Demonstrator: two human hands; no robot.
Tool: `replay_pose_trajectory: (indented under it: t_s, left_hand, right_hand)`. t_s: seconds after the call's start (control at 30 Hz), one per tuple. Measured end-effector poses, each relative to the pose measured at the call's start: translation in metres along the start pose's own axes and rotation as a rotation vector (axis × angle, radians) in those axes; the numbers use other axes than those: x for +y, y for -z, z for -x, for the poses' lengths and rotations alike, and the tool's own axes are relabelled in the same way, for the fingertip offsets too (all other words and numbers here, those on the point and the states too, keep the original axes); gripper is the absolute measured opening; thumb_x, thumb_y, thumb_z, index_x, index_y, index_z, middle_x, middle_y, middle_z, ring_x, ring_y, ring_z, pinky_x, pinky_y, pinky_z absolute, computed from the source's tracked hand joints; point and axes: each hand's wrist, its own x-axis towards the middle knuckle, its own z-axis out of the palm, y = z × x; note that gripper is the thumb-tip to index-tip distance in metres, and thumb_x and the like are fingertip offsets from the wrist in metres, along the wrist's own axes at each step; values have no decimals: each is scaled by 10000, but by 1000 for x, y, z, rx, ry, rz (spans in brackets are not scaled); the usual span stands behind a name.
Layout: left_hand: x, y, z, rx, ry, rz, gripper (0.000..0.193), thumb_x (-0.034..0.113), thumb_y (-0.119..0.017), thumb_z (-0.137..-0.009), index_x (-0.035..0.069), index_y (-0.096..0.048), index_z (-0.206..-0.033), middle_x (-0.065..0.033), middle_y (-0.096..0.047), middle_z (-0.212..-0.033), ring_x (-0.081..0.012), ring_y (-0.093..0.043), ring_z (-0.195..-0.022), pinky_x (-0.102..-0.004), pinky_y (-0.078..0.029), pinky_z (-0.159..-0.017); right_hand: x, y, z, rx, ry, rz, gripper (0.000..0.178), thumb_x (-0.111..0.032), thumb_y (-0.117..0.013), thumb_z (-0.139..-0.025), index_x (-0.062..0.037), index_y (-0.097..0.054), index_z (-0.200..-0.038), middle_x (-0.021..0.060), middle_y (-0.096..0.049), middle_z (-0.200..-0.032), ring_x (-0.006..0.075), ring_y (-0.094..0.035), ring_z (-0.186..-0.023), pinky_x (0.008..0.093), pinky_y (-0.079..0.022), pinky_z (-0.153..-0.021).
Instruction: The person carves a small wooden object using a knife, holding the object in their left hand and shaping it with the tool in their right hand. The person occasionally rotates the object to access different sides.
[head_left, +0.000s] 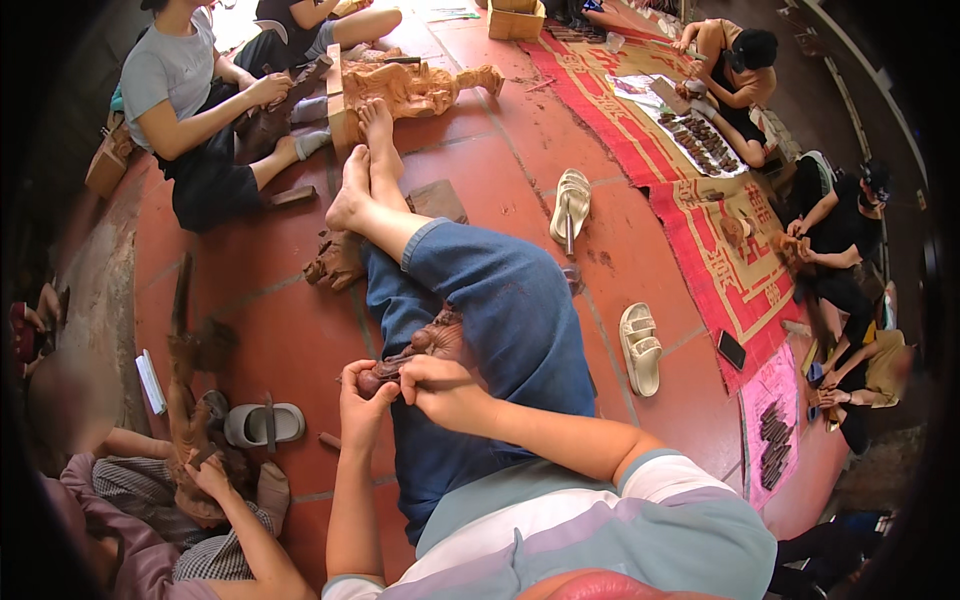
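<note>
A grey sandal (pixel 285 423) lies on the tiled floor (pixel 250 345), left of the person. The left hand (pixel 364 397) grips the rounded end of a brown carving (pixel 437 336), which rests on the lap of the blue jeans (pixel 520 310). Just beside it, the right hand (pixel 440 388) is curled against the carving; whether it pinches anything cannot be told. Farther right lie a cream sandal (pixel 640 352), then a dark phone (pixel 732 350).
</note>
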Motion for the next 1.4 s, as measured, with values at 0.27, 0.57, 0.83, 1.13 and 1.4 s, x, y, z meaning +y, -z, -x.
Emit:
replay_pose_trajectory:
  t_s: [0.27,0.57,0.83,1.13,1.4]
  left_hand:
    - [10,8,4,-70,19,70,497,94,-737,-829,64,-468,-1245,-51,-578,-1095,-140,-577,-1010,-278,-514,-842]
    - [6,6,2,-78,-46,103,485,102,-738,-835,58,-482,-1244,-58,-587,-1088,-124,-585,-958,-270,-513,-818]
    - [-6,-4,-2,48,-51,-16,413,155,-709,-867,74,-485,-1205,-44,-564,-1042,-103,-567,-907,-225,-497,-751]
    - [1,9,2,-78,12,129,460,165,-734,-852,64,-484,-1225,-61,-576,-1069,-125,-589,-926,-273,-533,-800]
    - [6,-8,8,12,21,188,450,147,-744,-843,57,-476,-1193,-72,-582,-1054,-137,-605,-912,-272,-554,-763]
  right_hand:
    - [2,0,-1,-108,-200,-76,62,-20,-565,-795,-36,-546,-738,99,-593,-732,256,-597,-741,364,-464,-671]
    - [-6,-7,-1,-27,-15,41,71,-17,-561,-796,-56,-568,-737,97,-593,-740,265,-588,-721,352,-463,-672]
    - [-2,5,-15,-16,-24,32,97,-9,-568,-797,-39,-562,-704,119,-604,-700,245,-602,-657,340,-471,-606]
    - [14,-5,-15,-122,-168,-147,140,-84,-599,-835,-49,-567,-704,59,-612,-665,152,-599,-640,314,-469,-603]
    - [5,7,-22,-265,-216,-71,100,-21,-559,-821,-49,-553,-725,69,-573,-681,168,-561,-630,310,-446,-600]
